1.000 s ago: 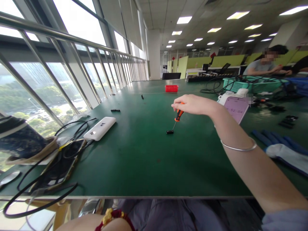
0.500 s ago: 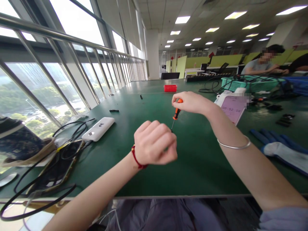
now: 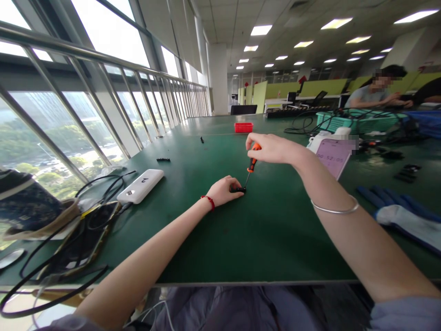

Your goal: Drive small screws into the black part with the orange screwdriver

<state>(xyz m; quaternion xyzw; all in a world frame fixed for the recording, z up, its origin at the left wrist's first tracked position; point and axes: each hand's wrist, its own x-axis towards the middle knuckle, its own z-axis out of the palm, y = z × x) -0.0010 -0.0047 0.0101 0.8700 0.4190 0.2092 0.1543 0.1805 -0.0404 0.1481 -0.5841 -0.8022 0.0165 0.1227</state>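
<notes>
My right hand [image 3: 267,148] grips the orange and black handle of a screwdriver [image 3: 253,161] from above. The thin shaft points down and slightly left, its tip meeting the right end of a small black part [image 3: 237,189]. Low on the green table [image 3: 275,239], my left hand [image 3: 225,191] is closed around that part's left side, thumb in front and fingers behind. The fingers cover some of the part, so its full shape is hidden. Another small black strip [image 3: 163,159] lies farther left, and a tiny black piece [image 3: 202,139] sits beyond it.
A white power bank [image 3: 141,186] and a cabled phone [image 3: 81,241] lie at left. A propped phone with a timer [image 3: 332,156] stands right, near blue-white gloves [image 3: 409,220]. Farther back are a red basket [image 3: 243,128], a green basket [image 3: 358,120] and a seated person [image 3: 375,89].
My left hand has dropped away from the camera and down to the table, where it now holds the black part. My right hand and screwdriver have hardly moved.
</notes>
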